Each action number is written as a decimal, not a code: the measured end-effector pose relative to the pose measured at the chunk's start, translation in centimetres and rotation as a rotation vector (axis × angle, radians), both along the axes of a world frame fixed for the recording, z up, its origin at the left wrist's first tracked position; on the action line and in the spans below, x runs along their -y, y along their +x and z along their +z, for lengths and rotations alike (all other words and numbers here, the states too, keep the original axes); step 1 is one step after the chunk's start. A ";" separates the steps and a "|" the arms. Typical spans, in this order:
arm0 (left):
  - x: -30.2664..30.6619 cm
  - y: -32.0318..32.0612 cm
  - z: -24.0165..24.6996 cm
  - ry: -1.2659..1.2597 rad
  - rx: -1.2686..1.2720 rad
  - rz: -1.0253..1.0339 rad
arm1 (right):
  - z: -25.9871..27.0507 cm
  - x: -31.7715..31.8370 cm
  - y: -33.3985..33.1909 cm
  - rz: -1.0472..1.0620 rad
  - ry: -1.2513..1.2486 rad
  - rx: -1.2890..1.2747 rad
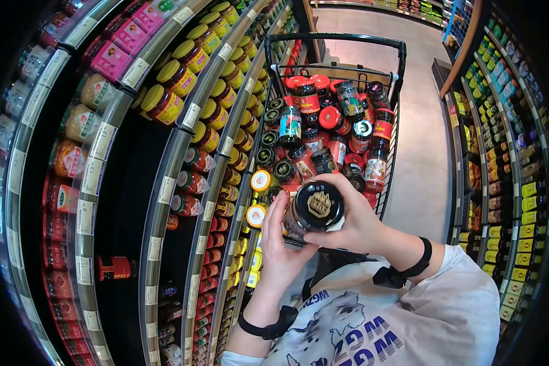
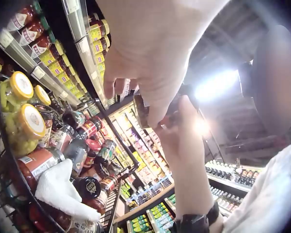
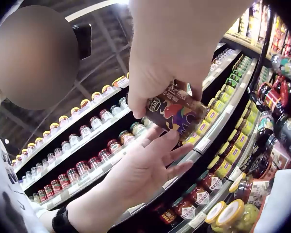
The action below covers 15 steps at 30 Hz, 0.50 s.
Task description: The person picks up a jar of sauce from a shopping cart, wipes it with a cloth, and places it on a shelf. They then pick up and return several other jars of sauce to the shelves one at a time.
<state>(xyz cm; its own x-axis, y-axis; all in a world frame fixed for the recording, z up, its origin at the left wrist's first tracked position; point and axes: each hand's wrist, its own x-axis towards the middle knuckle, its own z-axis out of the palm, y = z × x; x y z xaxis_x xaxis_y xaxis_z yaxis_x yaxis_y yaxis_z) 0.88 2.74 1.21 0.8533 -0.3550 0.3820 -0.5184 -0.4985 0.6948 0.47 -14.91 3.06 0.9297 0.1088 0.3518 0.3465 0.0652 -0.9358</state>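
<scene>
Both hands are at a dark glass jar [image 1: 318, 205] with a black lid and gold emblem, held up over the near end of the shopping cart [image 1: 401, 58]. The right hand [image 1: 361, 215] grips it around the side. Against the jar's other side rests the left hand [image 1: 277, 249], its fingers extended; the right wrist view shows them fairly straight, with fingertips touching the colourful label [image 3: 177, 115]. The cart holds many jars with red or black lids, such as a red-lidded jar [image 1: 332, 118]. Two jars with white-and-yellow lids [image 1: 260, 180] stand at its left side.
To the left runs a long shelf with yellow-lidded jars [image 1: 178, 77], red jars and pink boxes [image 1: 111, 59]. Another stocked shelf [image 1: 526, 216] lines the right side, beyond the pale aisle floor [image 1: 422, 146]. A white cloth [image 2: 63, 189] lies on jars in the cart.
</scene>
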 end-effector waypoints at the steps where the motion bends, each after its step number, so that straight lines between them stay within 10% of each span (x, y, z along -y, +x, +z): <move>1: 0.2 -0.4 -0.2 -0.119 -0.066 0.003 | 0.0 -0.2 -0.1 0.009 0.127 -0.147; 6: 0.8 -1.9 1.2 -0.169 -0.279 0.002 | 0.3 -0.4 0.6 0.054 0.470 -0.568; 15: 1.0 -2.3 0.6 -0.385 -0.460 0.093 | 1.2 0.3 1.1 0.134 0.328 -0.752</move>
<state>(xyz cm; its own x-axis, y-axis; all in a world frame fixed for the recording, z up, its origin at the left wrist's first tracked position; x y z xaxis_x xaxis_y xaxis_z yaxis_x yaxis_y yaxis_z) -1.38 1.78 1.86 0.9821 -0.1806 0.0532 -0.0889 -0.1955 0.9767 1.56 -15.18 4.22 0.9160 0.2353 -0.3250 -0.3937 0.3709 -0.8411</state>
